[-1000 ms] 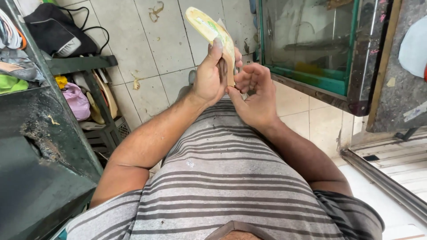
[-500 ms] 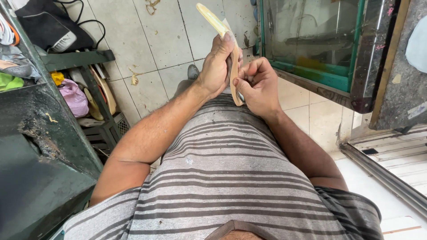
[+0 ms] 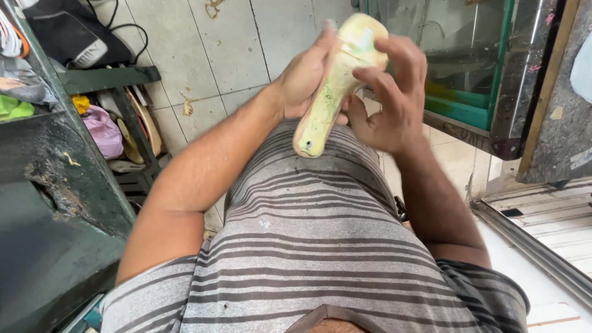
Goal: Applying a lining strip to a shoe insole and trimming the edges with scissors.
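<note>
Shoe sole (image 3: 333, 86), pale yellow with green smears, held up in the upper middle of the frame, heel end pointing down toward the striped shirt (image 3: 308, 246), toe end tilted up and away. At the bottom of the frame, grey and dark bands of that shirt, filling the lower centre. Above it, both forearms rising toward the middle. Left hand (image 3: 305, 77) wrapped around the sole from the left side, palm against its edge, fingers closed behind it. Right hand (image 3: 388, 102) gripping from the right, fingers (image 3: 404, 58) curled over the upper part, thumb pressed near the narrow waist of the sole. Both hands closed on the sole, touching it and nearly touching each other. At the left edge, dark worn worktop (image 3: 55, 203), scuffed and stained. Beyond it in the upper left, low rack (image 3: 108, 80) with a pink bag (image 3: 102, 129) and a black bag (image 3: 68, 31) with a cable. Farther off, pale floor tiles (image 3: 234, 43) with scraps. Upper right, green-framed glass case (image 3: 475, 55).
</note>
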